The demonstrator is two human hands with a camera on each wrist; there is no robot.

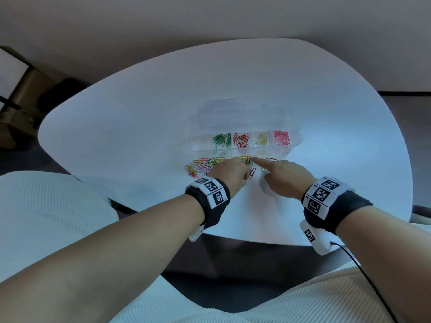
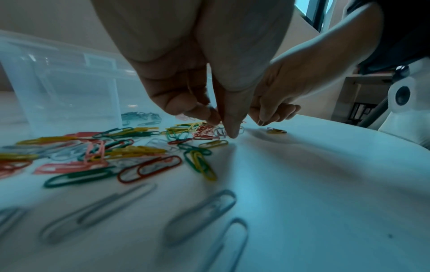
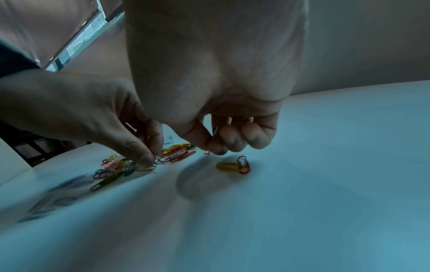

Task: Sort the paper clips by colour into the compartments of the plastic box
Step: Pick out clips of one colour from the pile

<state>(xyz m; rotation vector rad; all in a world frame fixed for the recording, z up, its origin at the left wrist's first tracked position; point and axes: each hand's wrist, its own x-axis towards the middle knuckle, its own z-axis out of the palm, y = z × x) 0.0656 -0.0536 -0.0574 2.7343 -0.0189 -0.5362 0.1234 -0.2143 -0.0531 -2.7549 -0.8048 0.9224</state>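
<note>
Both wrists hover low so my left hand [image 1: 229, 172] pinches a white clip [image 3: 157, 159], right hand [image 1: 283, 176] clutching clips [image 3: 215, 132] near the box [image 1: 245, 136].

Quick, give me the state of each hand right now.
Left hand: fingers pinching a white paper clip at the edge of the loose pile.
Right hand: fingers curled, pinching a thin clip; colour unclear.
</note>
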